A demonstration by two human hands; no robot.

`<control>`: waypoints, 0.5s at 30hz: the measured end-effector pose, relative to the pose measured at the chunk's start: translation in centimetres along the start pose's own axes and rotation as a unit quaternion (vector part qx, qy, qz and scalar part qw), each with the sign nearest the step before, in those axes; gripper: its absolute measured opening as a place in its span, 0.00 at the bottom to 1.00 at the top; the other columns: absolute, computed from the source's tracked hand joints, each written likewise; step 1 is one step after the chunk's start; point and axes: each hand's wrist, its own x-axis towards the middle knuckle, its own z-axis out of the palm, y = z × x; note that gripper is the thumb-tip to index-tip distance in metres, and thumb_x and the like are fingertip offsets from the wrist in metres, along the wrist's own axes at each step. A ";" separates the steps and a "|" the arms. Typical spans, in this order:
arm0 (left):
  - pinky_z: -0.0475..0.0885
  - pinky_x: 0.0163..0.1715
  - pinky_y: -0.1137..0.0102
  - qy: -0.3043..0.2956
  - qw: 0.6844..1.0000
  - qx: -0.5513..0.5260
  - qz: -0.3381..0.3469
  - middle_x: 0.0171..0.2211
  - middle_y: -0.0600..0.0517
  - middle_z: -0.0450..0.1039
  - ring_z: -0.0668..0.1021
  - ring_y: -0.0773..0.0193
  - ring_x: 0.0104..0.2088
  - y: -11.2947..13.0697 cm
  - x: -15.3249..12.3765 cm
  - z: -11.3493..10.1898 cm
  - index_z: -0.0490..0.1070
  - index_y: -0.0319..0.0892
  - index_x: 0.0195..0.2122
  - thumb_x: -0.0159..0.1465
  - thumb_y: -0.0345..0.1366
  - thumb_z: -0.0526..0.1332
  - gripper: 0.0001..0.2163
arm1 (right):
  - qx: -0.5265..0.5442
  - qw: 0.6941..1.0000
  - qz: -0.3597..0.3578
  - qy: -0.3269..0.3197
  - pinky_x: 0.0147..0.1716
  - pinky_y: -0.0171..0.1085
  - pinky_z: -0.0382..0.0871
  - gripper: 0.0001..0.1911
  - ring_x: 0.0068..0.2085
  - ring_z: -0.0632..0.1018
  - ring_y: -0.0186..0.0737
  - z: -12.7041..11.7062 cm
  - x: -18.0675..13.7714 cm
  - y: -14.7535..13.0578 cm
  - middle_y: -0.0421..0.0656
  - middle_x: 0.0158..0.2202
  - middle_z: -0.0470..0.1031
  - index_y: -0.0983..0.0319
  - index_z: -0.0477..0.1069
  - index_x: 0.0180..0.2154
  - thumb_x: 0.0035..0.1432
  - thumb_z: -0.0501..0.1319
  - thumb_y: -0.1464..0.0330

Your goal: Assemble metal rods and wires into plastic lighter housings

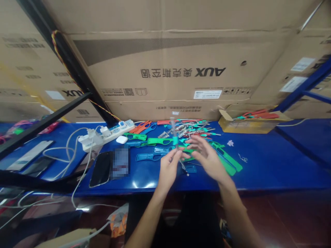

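L hand pinches thin clear rod upright, teal collar, over bench mid-front edge. R hand spread wide, just beside. Rod top blurred; plastic handles behind partly hidden.

Shows two slim forearms, bare up to the elbows, plus bare left hand and right hand.

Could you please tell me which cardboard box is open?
The small box at the right of the table, holding red handles; the large AUX cartons behind it are shut.
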 end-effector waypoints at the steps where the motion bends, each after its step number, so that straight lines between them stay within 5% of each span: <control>1: 0.76 0.45 0.64 0.013 0.999 -0.039 -0.022 0.38 0.44 0.84 0.82 0.57 0.39 -0.2 -0.4 -0.2 0.80 0.38 0.50 0.75 0.48 0.52 0.21 | 0.013 0.999 0.034 -0.019 0.54 0.45 0.75 0.27 0.54 0.80 0.44 1.1 -0.7 0.9 0.47 0.57 0.76 0.53 0.68 0.60 0.62 0.68 0.59; 5: 0.72 0.55 0.63 0.089 0.979 -0.168 -0.080 0.46 0.44 0.82 0.80 0.54 0.50 -1.1 -1.7 -0.8 0.81 0.41 0.48 0.70 0.51 0.61 0.19 | 0.071 0.992 0.104 -0.022 0.50 0.42 0.77 0.25 0.54 0.79 0.45 4.8 -2.5 2.8 0.47 0.59 0.75 0.54 0.70 0.58 0.61 0.67 0.57; 10: 0.65 0.64 0.62 0.124 0.989 -0.077 -0.028 0.61 0.47 0.71 0.72 0.54 0.62 -1.9 -3.2 -1.0 0.82 0.45 0.48 0.71 0.46 0.61 0.14 | 0.106 0.987 0.123 0.004 0.48 0.41 0.76 0.14 0.46 0.81 0.44 6.2 -2.5 2.9 0.45 0.44 0.82 0.58 0.77 0.45 0.62 0.67 0.57; 15: 0.68 0.63 0.59 0.123 0.991 -0.060 -0.007 0.63 0.45 0.68 0.71 0.51 0.63 -2.1 -4.2 -1.4 0.80 0.45 0.53 0.74 0.46 0.56 0.17 | 0.115 0.986 0.119 -0.031 0.48 0.41 0.76 0.12 0.43 0.82 0.42 6.7 -2.5 2.3 0.43 0.40 0.83 0.58 0.79 0.40 0.59 0.68 0.57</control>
